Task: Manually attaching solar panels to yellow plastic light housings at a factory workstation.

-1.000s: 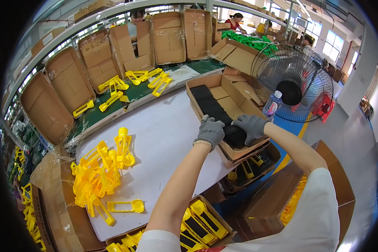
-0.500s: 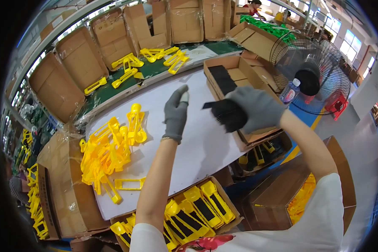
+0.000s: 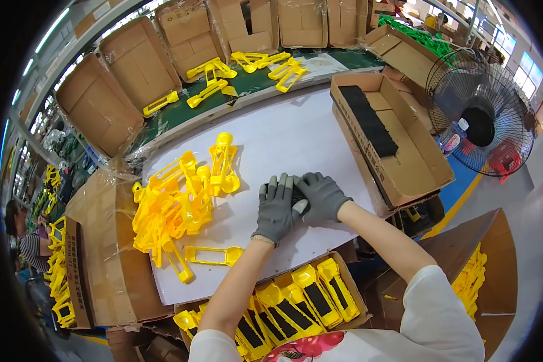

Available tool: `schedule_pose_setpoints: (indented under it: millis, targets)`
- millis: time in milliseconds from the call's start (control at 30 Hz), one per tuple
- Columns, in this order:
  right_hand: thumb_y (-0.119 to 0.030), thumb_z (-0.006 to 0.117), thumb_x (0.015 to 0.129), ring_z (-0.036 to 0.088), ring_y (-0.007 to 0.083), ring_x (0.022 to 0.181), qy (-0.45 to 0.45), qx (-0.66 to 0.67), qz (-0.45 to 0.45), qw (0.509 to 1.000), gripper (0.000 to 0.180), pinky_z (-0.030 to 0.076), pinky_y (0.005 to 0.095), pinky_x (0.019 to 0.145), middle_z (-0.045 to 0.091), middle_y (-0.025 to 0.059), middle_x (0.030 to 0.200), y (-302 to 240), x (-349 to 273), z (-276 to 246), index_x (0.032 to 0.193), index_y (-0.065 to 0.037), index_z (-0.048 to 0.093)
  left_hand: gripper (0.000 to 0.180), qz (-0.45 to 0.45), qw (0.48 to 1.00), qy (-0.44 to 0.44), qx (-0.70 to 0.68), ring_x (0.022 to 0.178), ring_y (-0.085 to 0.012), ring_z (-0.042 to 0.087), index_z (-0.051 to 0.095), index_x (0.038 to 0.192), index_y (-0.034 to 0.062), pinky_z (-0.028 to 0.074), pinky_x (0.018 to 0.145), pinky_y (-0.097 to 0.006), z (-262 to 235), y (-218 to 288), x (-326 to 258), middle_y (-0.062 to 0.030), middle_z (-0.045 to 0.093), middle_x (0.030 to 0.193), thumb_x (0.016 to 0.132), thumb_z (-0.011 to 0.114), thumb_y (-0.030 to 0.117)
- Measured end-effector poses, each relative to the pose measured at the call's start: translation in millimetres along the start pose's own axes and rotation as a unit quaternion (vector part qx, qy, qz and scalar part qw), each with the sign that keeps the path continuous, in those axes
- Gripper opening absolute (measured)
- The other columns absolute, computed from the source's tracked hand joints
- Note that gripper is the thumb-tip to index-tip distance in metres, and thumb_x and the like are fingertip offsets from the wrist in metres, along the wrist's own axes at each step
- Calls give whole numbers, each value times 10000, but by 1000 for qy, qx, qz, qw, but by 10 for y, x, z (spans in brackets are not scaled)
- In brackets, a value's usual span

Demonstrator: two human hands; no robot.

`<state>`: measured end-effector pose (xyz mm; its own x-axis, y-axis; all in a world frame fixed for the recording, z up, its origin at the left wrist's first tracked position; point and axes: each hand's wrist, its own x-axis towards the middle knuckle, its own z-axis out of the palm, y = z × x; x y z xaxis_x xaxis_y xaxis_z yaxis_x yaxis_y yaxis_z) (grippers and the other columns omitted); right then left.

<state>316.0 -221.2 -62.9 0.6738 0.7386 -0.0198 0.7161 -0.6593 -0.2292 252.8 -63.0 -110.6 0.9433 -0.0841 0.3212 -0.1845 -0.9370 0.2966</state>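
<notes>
My left hand (image 3: 277,208) and my right hand (image 3: 321,196), both in grey gloves, meet over the white tabletop (image 3: 265,130). Between them is a small stack of black strips (image 3: 297,194), mostly hidden under the gloves. The left fingers lie side by side against the stack with the thumb toward the right hand, whose fingers curl over the other side. To the left lies a heap of yellow plastic handles (image 3: 175,208). One open yellow frame (image 3: 213,255) lies apart, near the table's front edge.
A cardboard box (image 3: 425,163) with a row of black strips (image 3: 368,120) stands at the right, beside a bottle (image 3: 454,136) and a wire-caged fan (image 3: 479,114). In front, a carton (image 3: 351,271) holds yellow handles with black inserts (image 3: 315,298). More yellow pieces (image 3: 206,92) lie on the green belt (image 3: 247,84) behind.
My right hand has brought the black stack from beside the box down to the middle of the table. My left hand has come against it. The whole view has shifted slightly.
</notes>
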Motion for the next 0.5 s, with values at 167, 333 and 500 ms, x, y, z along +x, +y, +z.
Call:
schedule_pose_setpoints:
  millis: [167, 333, 500]
  targets:
    - [-607, 724, 616, 199, 396, 1390, 33, 0, 3, 999, 1146, 191, 474, 1121, 224, 257, 1489, 292, -64, 177, 1472, -57, 196, 705, 18, 999, 1, 34, 1353, -377, 303, 377, 1402, 42, 173, 1096, -545, 177, -241, 317, -169, 357, 1460, 894, 461, 524]
    - [-584, 756, 587, 203, 398, 1384, 76, 46, -1, 996, 1206, 159, 473, 1132, 252, 264, 1467, 318, -19, 271, 1470, -27, 153, 708, 3, 999, -39, 33, 1381, -403, 232, 349, 1420, 49, 152, 1098, -572, 163, -298, 419, -169, 294, 1495, 906, 438, 529]
    - [-571, 769, 583, 248, 388, 1364, 139, 92, -20, 986, 1133, 180, 487, 1125, 281, 220, 1462, 365, -342, 256, 1457, -80, 240, 625, 25, 999, 35, 21, 1389, -393, 225, 310, 1441, 74, 155, 1119, -527, -172, -191, 359, -170, 264, 1507, 943, 428, 434]
